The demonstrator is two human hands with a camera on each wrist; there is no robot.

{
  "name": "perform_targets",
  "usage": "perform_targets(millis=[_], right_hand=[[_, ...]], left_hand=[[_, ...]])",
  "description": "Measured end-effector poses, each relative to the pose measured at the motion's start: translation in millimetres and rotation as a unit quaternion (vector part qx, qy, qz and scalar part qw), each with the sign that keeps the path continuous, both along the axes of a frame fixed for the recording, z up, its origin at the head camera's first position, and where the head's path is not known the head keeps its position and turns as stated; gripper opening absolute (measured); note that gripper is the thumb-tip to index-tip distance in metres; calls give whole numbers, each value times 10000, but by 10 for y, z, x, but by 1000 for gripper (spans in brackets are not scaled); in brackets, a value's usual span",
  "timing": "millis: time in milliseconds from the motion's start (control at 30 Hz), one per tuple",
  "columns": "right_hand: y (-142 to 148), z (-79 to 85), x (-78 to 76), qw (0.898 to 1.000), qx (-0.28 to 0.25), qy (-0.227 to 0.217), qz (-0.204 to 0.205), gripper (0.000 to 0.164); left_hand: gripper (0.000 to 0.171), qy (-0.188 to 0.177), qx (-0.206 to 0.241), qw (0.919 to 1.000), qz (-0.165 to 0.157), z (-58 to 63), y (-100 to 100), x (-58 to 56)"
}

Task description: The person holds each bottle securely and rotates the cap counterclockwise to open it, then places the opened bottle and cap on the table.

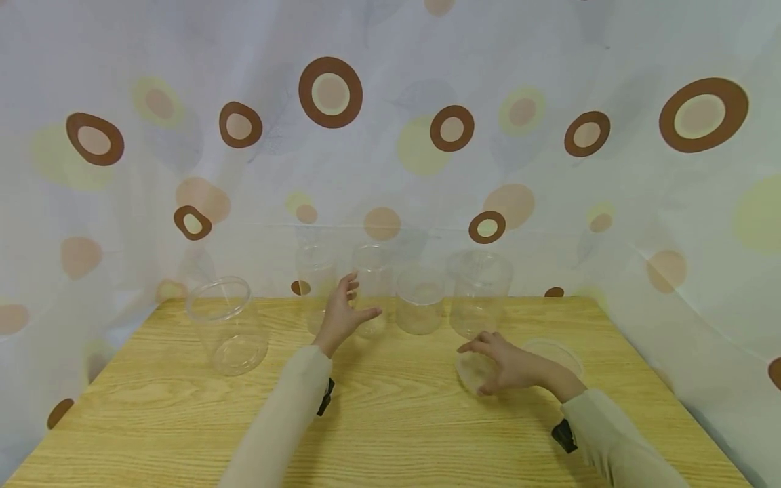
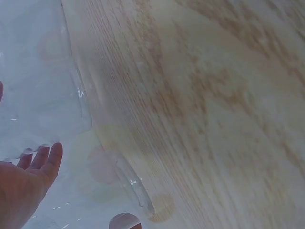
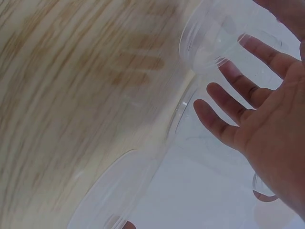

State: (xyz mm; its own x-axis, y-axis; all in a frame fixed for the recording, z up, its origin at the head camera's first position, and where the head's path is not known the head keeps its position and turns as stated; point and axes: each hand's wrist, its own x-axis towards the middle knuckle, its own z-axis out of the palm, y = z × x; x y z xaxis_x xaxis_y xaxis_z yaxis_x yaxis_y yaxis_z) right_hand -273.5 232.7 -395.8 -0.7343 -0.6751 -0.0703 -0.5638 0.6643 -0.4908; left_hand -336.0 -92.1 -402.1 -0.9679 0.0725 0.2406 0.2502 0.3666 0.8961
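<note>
My left hand (image 1: pixel 344 315) stands with thumb and fingers spread at a tall clear plastic jar (image 1: pixel 373 281). The fingers are at its left side and the thumb crosses in front of it. In the left wrist view the jar's clear wall (image 2: pixel 43 95) lies between the fingertips and the thumb. My right hand (image 1: pixel 512 366) holds a round clear lid (image 1: pixel 470 371) at its edges between thumb and index finger, low over the table. In the right wrist view the other fingers (image 3: pixel 226 102) extend past that lid (image 3: pixel 202 43).
Another tall clear jar (image 1: pixel 317 271), a shorter jar (image 1: pixel 419 312) and a wide one (image 1: pixel 478 291) stand along the table's back edge. A tilted wide clear container (image 1: pixel 228 325) is at the left. A second clear lid (image 1: pixel 564 352) lies behind the right wrist. A patterned curtain (image 1: pixel 390 176) surrounds the table.
</note>
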Motion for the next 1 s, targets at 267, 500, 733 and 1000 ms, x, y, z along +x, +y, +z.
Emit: perform_targets(millis=[267, 500, 733, 1000], right_hand=[[-4, -15, 8, 9992, 385, 136, 31, 63], [-14, -45, -4, 9985, 522, 152, 95, 63], [-8, -63, -17, 9976, 637, 254, 119, 62], [-2, -48, -14, 9980, 574, 205, 174, 61]], left_hand=[[88, -9, -100, 9999, 30, -19, -4, -23], [88, -136, -46, 9999, 80, -15, 5, -41], [89, -281, -127, 9995, 114, 3, 4, -35], [90, -370, -134, 9991, 131, 7, 4, -37]])
